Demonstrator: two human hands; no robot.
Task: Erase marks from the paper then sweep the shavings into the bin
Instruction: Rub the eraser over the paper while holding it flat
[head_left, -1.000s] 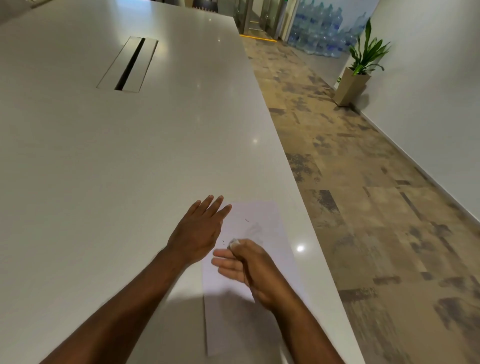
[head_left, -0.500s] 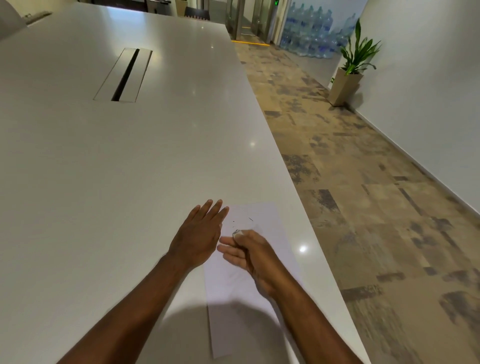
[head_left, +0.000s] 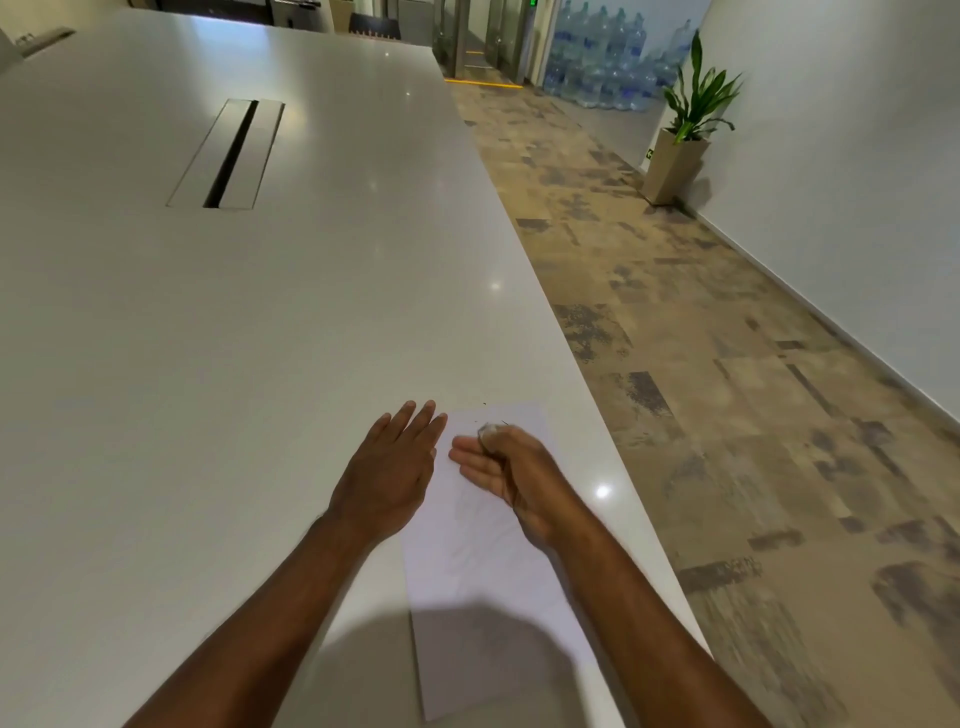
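Right hand (head_left: 511, 475) moved up-sheet | 1 eraser (head_left: 488, 431) | 1 paper (head_left: 488, 561)

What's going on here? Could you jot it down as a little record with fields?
surface: long white table
paper: white sheet near the table's right edge, faint marks visible
left hand: left hand flat with straight fingers at the sheet's left edge
right hand: right hand grips a small eraser on the sheet's far end
shavings: few dark specks near the far edge
bin: not in view
background: potted plant, stacked water bottles
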